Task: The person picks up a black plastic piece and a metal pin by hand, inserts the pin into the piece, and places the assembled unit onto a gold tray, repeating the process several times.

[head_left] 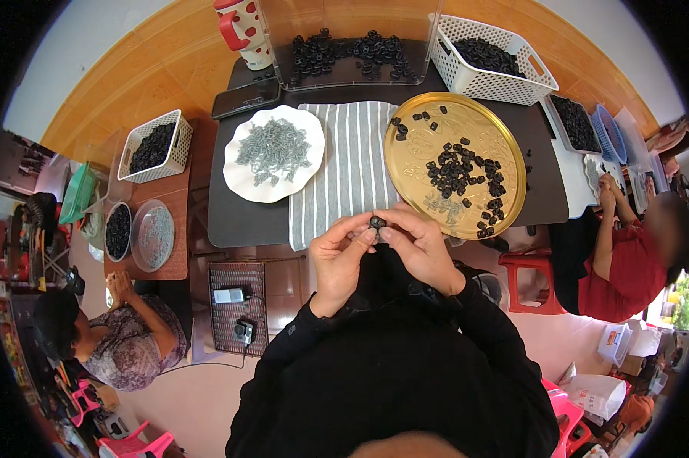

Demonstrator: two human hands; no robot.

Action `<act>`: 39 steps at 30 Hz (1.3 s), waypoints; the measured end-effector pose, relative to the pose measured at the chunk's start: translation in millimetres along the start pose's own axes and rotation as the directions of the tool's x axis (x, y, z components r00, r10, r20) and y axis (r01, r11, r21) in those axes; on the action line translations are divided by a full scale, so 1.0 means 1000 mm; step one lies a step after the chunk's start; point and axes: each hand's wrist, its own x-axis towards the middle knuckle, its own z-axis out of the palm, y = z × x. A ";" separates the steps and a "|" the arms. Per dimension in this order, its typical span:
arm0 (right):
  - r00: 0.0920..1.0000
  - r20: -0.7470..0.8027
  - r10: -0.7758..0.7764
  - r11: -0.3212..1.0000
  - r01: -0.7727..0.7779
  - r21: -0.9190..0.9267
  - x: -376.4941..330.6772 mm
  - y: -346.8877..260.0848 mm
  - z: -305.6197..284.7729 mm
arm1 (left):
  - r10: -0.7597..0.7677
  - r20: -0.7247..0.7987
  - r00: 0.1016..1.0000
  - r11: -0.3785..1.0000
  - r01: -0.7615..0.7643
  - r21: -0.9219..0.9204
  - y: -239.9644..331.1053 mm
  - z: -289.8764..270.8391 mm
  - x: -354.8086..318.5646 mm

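Observation:
My left hand (340, 259) and my right hand (422, 248) meet in front of my chest, at the near edge of the dark table. Thumbs and fingers of both pinch one small black plastic piece (376, 222) between them. Just ahead lies a grey-and-white striped cloth (337, 153). To its right, a round gold tray (505, 145) carries many loose black pieces (453, 172) and a patch of small clear ones (442, 204). On the left, a white wavy-rimmed plate (234, 172) bears a heap of small clear grey pieces (274, 149).
Toward the back stand a clear bin (352, 72) of black pieces, a white basket (531, 91), a phone (247, 98) and a polka-dot cup (245, 34). One person (131, 336) sits at the left table, another (623, 267) at the right. A wicker stand (238, 305) is at left.

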 end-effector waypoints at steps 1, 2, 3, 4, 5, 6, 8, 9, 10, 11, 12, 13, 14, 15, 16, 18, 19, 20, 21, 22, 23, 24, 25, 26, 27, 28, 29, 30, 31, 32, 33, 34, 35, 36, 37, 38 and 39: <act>1.000 -0.001 0.000 1.000 0.000 0.000 -0.001 0.000 0.001 | -0.010 -0.024 1.000 1.000 0.009 -0.014 -0.001 0.000 0.001; 0.997 -0.010 -0.073 0.992 0.071 -0.106 -0.002 0.000 0.002 | -0.008 -0.025 1.000 1.000 0.008 -0.013 -0.001 0.001 0.000; 0.989 -0.011 -0.145 0.967 0.139 -0.212 -0.003 0.001 0.003 | -0.006 -0.027 1.000 1.000 0.006 -0.015 -0.001 0.001 0.000; 0.989 -0.011 -0.146 0.967 0.140 -0.211 -0.004 0.002 0.002 | -0.005 -0.029 1.000 1.000 0.004 -0.017 -0.001 0.001 -0.001; 0.986 -0.004 -0.167 0.951 0.160 -0.264 -0.004 0.002 0.002 | -0.006 -0.027 1.000 1.000 0.005 -0.016 -0.001 0.001 -0.001; 0.982 0.005 -0.188 0.932 0.180 -0.315 -0.005 0.002 0.002 | -0.015 -0.025 1.000 1.000 0.014 -0.028 -0.002 0.001 -0.001; 0.975 0.010 -0.224 0.913 0.213 -0.347 -0.003 0.001 0.001 | -0.024 -0.021 1.000 0.999 0.023 -0.038 -0.001 0.001 -0.001; 0.966 0.020 -0.260 0.893 0.248 -0.377 -0.002 0.001 0.001 | -0.044 -0.008 0.999 0.997 0.044 -0.061 0.000 0.001 -0.001; 0.965 0.019 -0.261 0.892 0.249 -0.377 -0.002 0.000 0.000 | -0.064 0.006 0.998 0.994 0.065 -0.084 0.001 0.000 -0.001; 0.967 0.028 -0.253 0.893 0.245 -0.378 -0.002 0.000 -0.003 | -0.063 0.007 0.998 0.994 0.064 -0.083 0.002 0.000 -0.001; 0.969 0.038 -0.245 0.893 0.241 -0.380 -0.002 0.000 -0.004 | -0.091 0.014 0.996 0.990 0.092 -0.104 0.003 0.000 0.000; 0.968 0.037 -0.246 0.893 0.242 -0.380 -0.002 -0.001 -0.006 | -0.118 0.022 0.993 0.985 0.120 -0.125 0.004 -0.001 0.001; 0.968 0.048 -0.247 0.893 0.246 -0.376 -0.002 -0.001 -0.007 | -0.118 0.024 0.993 0.985 0.120 -0.124 0.005 -0.004 0.001; 0.967 0.058 -0.247 0.894 0.251 -0.371 -0.003 -0.001 -0.008 | -0.140 0.057 0.989 0.982 0.146 -0.121 0.004 -0.007 0.002; 0.967 0.057 -0.248 0.894 0.251 -0.371 -0.003 -0.001 -0.008 | -0.162 0.090 0.983 0.978 0.172 -0.117 0.004 -0.008 0.002; 0.970 0.063 -0.236 0.901 0.243 -0.359 -0.003 0.000 -0.008 | -0.155 0.101 0.983 0.978 0.167 -0.125 0.003 -0.008 0.002; 0.969 0.063 -0.237 0.901 0.244 -0.358 -0.004 0.000 -0.008 | -0.148 0.111 0.983 0.978 0.162 -0.134 0.003 -0.008 0.002; 0.970 0.053 -0.236 0.903 0.239 -0.356 -0.005 0.000 -0.007 | -0.148 0.113 0.983 0.978 0.162 -0.134 0.004 -0.007 0.002; 0.971 0.043 -0.235 0.906 0.234 -0.353 -0.006 0.000 -0.006 | -0.131 0.106 0.986 0.982 0.143 -0.126 0.004 -0.005 0.002; 0.971 0.042 -0.235 0.905 0.235 -0.354 -0.006 -0.001 -0.005 | -0.113 0.099 0.989 0.985 0.125 -0.118 0.005 -0.004 0.001; 0.967 0.021 -0.252 0.905 0.244 -0.350 -0.006 -0.001 -0.004 | -0.112 0.099 0.989 0.985 0.123 -0.118 0.004 -0.002 0.000; 0.963 0.000 -0.269 0.904 0.253 -0.346 -0.006 -0.002 -0.002 | -0.094 0.075 0.993 0.990 0.101 -0.103 0.004 0.000 -0.001; 0.963 0.001 -0.270 0.903 0.254 -0.346 -0.007 -0.001 -0.002 | -0.075 0.050 0.996 0.993 0.079 -0.087 0.004 0.002 -0.002; 0.962 -0.015 -0.272 0.899 0.248 -0.360 -0.009 0.001 -0.001 | -0.074 0.050 0.996 0.993 0.078 -0.087 0.004 0.003 -0.002; 0.961 -0.032 -0.273 0.895 0.242 -0.375 -0.010 0.003 0.000 | -0.059 0.049 0.997 0.996 0.062 -0.071 0.004 0.004 -0.002; 0.961 -0.031 -0.274 0.895 0.243 -0.374 -0.009 0.002 -0.001 | -0.044 0.048 0.998 0.997 0.046 -0.055 0.004 0.004 -0.003; 0.959 -0.026 -0.282 0.894 0.253 -0.370 -0.009 0.001 -0.001 | -0.044 0.050 0.998 0.997 0.046 -0.055 0.004 0.004 -0.002; 0.957 -0.021 -0.291 0.893 0.263 -0.366 -0.008 0.000 -0.002 | -0.061 0.049 0.997 0.996 0.064 -0.061 0.004 0.004 -0.002; 0.956 -0.022 -0.291 0.892 0.263 -0.367 -0.008 0.000 -0.002 | -0.079 0.049 0.996 0.994 0.082 -0.066 0.004 0.004 -0.002; 0.962 -0.006 -0.273 0.901 0.253 -0.353 -0.009 -0.001 -0.003 | -0.078 0.049 0.996 0.995 0.081 -0.066 0.004 0.003 -0.002; 0.967 0.011 -0.255 0.909 0.243 -0.340 -0.009 -0.001 -0.004 | -0.084 0.056 0.995 0.993 0.088 -0.075 0.004 0.002 -0.002; 0.967 0.011 -0.255 0.908 0.244 -0.339 -0.009 -0.001 -0.005 | -0.089 0.063 0.994 0.992 0.094 -0.085 0.003 0.002 -0.003; 0.965 0.022 -0.260 0.905 0.252 -0.342 -0.009 -0.002 -0.005 | -0.088 0.062 0.994 0.992 0.093 -0.085 0.003 0.001 -0.003; 0.964 0.034 -0.264 0.902 0.260 -0.344 -0.009 -0.002 -0.006 | -0.093 0.064 0.994 0.990 0.099 -0.096 0.002 0.001 -0.004; 0.964 0.035 -0.265 0.902 0.261 -0.343 -0.009 -0.001 -0.005 | -0.098 0.066 0.993 0.989 0.105 -0.108 0.002 0.001 -0.004; 0.961 0.023 -0.276 0.895 0.266 -0.359 -0.010 -0.001 -0.004 | -0.098 0.066 0.993 0.988 0.105 -0.109 0.001 0.001 -0.004; 0.958 0.011 -0.288 0.887 0.271 -0.374 -0.011 0.000 -0.003 | -0.094 0.064 0.993 0.991 0.100 -0.089 0.001 0.001 -0.005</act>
